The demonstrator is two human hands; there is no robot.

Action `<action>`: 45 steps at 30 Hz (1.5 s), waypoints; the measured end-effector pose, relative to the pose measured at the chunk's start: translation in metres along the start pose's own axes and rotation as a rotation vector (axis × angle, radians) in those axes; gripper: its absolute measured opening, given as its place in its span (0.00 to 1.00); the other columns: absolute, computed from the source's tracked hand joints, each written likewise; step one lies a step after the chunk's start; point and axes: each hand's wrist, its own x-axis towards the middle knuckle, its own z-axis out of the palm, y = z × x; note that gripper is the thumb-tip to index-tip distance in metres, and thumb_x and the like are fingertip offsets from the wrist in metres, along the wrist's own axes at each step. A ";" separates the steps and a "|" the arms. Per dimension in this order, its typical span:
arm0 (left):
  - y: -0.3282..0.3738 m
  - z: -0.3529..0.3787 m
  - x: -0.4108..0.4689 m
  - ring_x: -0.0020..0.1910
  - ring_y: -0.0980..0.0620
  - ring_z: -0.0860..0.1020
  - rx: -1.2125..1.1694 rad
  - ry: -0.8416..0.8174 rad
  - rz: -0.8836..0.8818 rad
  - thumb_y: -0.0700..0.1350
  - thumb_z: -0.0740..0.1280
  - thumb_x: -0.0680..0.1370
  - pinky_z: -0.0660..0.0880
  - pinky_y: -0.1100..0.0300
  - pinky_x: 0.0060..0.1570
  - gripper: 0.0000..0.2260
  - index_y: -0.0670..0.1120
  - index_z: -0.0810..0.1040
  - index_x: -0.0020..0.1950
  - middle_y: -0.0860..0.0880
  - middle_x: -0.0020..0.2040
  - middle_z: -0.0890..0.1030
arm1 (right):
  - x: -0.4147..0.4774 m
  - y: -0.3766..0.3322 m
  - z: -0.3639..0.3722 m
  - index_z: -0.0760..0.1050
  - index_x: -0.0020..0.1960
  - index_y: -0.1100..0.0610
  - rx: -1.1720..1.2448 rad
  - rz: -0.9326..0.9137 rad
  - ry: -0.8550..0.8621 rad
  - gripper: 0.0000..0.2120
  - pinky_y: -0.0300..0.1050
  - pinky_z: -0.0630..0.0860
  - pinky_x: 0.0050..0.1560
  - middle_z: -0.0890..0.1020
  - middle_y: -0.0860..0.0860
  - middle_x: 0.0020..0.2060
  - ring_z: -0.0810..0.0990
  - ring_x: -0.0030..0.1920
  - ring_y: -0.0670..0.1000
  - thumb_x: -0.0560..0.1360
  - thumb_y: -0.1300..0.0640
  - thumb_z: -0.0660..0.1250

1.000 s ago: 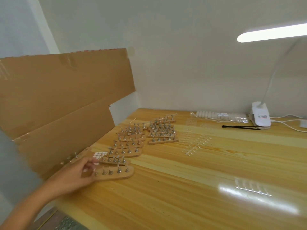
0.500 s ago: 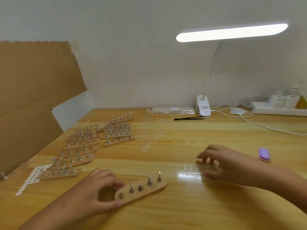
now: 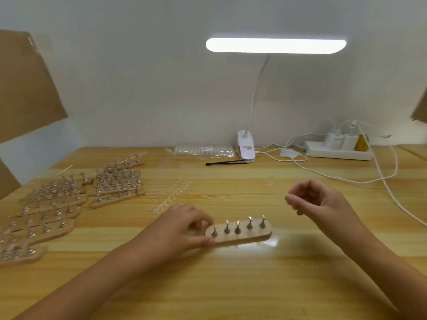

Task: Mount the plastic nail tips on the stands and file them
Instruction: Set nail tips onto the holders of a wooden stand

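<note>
Desk (image 3: 254, 285), near edge: both forearms reach in from below.

Left hand (image 3: 182, 227) grips the left end of a wooden stand (image 3: 240, 235); its fingers (image 3: 196, 224) and thumb are clamped on the wood. The stand lies flat on the desk, centre front. Five metal pegs (image 3: 238, 227) stand upright along it, all bare.

Right hand (image 3: 323, 199) hangs above the desk, right of and beyond the stand, touching nothing on it. Fingers curled in, thumb close to forefinger. Cannot tell whether they pinch a clear tip or nothing.

Mid desk: clear nail tips (image 3: 171, 195) lie loose in strips, just beyond the left hand. Spare stands (image 3: 46, 211) are laid in rows to the left, with more behind.

Far edge: a packet (image 3: 203, 150) of more tips, a thin black tool (image 3: 226, 162), a clip lamp (image 3: 275, 45) lit, and a power strip (image 3: 339, 151) with cables.

Judgement: the mounting step is only starting, with no tip on a peg and filing well off. Next move calls for one tip seated squarely on a peg head while the left hand steadies the stand. The tips are small and clear, so easy to fumble
</note>
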 end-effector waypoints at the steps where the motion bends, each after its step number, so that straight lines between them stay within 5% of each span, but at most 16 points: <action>1: 0.008 0.002 0.005 0.58 0.63 0.67 0.004 0.071 -0.024 0.66 0.67 0.71 0.65 0.67 0.57 0.25 0.66 0.67 0.67 0.67 0.55 0.70 | -0.002 -0.002 -0.001 0.78 0.46 0.61 0.101 0.016 0.024 0.04 0.33 0.76 0.36 0.82 0.49 0.33 0.78 0.33 0.43 0.73 0.64 0.72; 3: 0.024 0.004 0.002 0.57 0.65 0.69 -0.162 0.256 -0.017 0.66 0.68 0.70 0.67 0.69 0.56 0.25 0.67 0.67 0.66 0.67 0.58 0.71 | -0.008 -0.008 -0.002 0.79 0.47 0.60 0.224 0.039 0.025 0.06 0.33 0.77 0.37 0.83 0.49 0.35 0.79 0.34 0.44 0.71 0.60 0.72; 5: 0.040 0.004 -0.006 0.51 0.63 0.76 -0.601 0.339 0.008 0.66 0.71 0.69 0.73 0.70 0.49 0.19 0.67 0.76 0.59 0.63 0.53 0.78 | -0.017 -0.015 0.001 0.82 0.46 0.57 0.330 0.063 -0.031 0.09 0.35 0.79 0.40 0.83 0.51 0.37 0.80 0.36 0.47 0.67 0.56 0.72; 8: 0.071 0.015 -0.015 0.37 0.55 0.79 -1.280 0.208 -0.103 0.61 0.70 0.73 0.76 0.65 0.36 0.14 0.51 0.84 0.47 0.50 0.42 0.83 | -0.031 -0.025 0.012 0.83 0.41 0.53 0.440 0.044 -0.146 0.06 0.39 0.81 0.46 0.84 0.53 0.39 0.83 0.39 0.50 0.64 0.55 0.74; 10: 0.082 0.024 -0.020 0.30 0.52 0.77 -1.476 0.125 -0.243 0.59 0.65 0.72 0.73 0.64 0.28 0.20 0.42 0.82 0.44 0.45 0.36 0.81 | -0.037 -0.028 0.018 0.81 0.41 0.52 0.411 -0.046 -0.213 0.05 0.45 0.76 0.58 0.84 0.52 0.43 0.83 0.46 0.51 0.68 0.54 0.76; 12: 0.084 0.028 -0.024 0.29 0.52 0.77 -1.594 -0.073 -0.279 0.60 0.63 0.71 0.74 0.66 0.27 0.25 0.38 0.80 0.48 0.42 0.37 0.82 | -0.042 -0.030 0.024 0.81 0.42 0.51 0.366 -0.167 -0.292 0.05 0.41 0.71 0.60 0.82 0.49 0.48 0.81 0.51 0.48 0.69 0.51 0.75; 14: 0.082 0.029 -0.023 0.35 0.52 0.80 -1.660 -0.327 -0.281 0.63 0.67 0.74 0.77 0.66 0.33 0.29 0.36 0.79 0.55 0.41 0.44 0.84 | -0.043 -0.029 0.026 0.81 0.42 0.48 0.342 -0.228 -0.343 0.07 0.37 0.73 0.51 0.78 0.46 0.46 0.78 0.46 0.48 0.70 0.46 0.76; 17: 0.076 0.033 -0.024 0.37 0.55 0.80 -1.710 -0.428 -0.205 0.51 0.75 0.70 0.77 0.67 0.37 0.18 0.40 0.84 0.53 0.45 0.44 0.83 | -0.043 -0.028 0.028 0.81 0.43 0.48 0.318 -0.210 -0.379 0.10 0.36 0.73 0.45 0.76 0.46 0.39 0.75 0.39 0.46 0.71 0.43 0.74; 24: 0.074 0.038 -0.023 0.32 0.55 0.79 -1.738 -0.297 -0.233 0.40 0.76 0.66 0.77 0.68 0.32 0.03 0.45 0.85 0.38 0.44 0.38 0.82 | -0.045 -0.024 0.034 0.83 0.51 0.54 0.254 -0.079 -0.405 0.07 0.42 0.77 0.46 0.83 0.54 0.43 0.81 0.45 0.50 0.75 0.58 0.69; 28: 0.077 0.038 -0.023 0.31 0.52 0.81 -1.811 -0.145 -0.319 0.35 0.75 0.65 0.79 0.66 0.30 0.04 0.40 0.83 0.37 0.40 0.38 0.82 | -0.044 -0.025 0.032 0.79 0.58 0.55 0.277 0.017 -0.360 0.15 0.39 0.77 0.44 0.83 0.54 0.40 0.80 0.40 0.48 0.73 0.53 0.65; 37: 0.077 0.034 -0.024 0.35 0.50 0.83 -1.809 -0.032 -0.348 0.35 0.78 0.64 0.79 0.65 0.31 0.06 0.43 0.84 0.33 0.41 0.40 0.83 | -0.041 -0.024 0.029 0.83 0.46 0.50 0.225 0.042 -0.340 0.09 0.35 0.76 0.41 0.83 0.52 0.38 0.79 0.38 0.45 0.66 0.52 0.73; 41: 0.083 0.038 -0.023 0.30 0.54 0.79 -1.637 -0.001 -0.336 0.38 0.82 0.62 0.77 0.66 0.30 0.09 0.43 0.84 0.35 0.45 0.34 0.80 | -0.044 -0.020 0.031 0.83 0.46 0.51 0.166 -0.117 -0.289 0.05 0.37 0.77 0.45 0.83 0.52 0.41 0.81 0.41 0.47 0.69 0.55 0.73; 45: 0.086 0.038 -0.022 0.27 0.55 0.78 -1.635 0.018 -0.353 0.43 0.77 0.59 0.76 0.67 0.28 0.08 0.42 0.81 0.33 0.45 0.32 0.79 | -0.047 -0.017 0.029 0.82 0.47 0.56 -0.265 -0.553 -0.136 0.02 0.36 0.73 0.50 0.78 0.46 0.45 0.78 0.43 0.48 0.75 0.58 0.72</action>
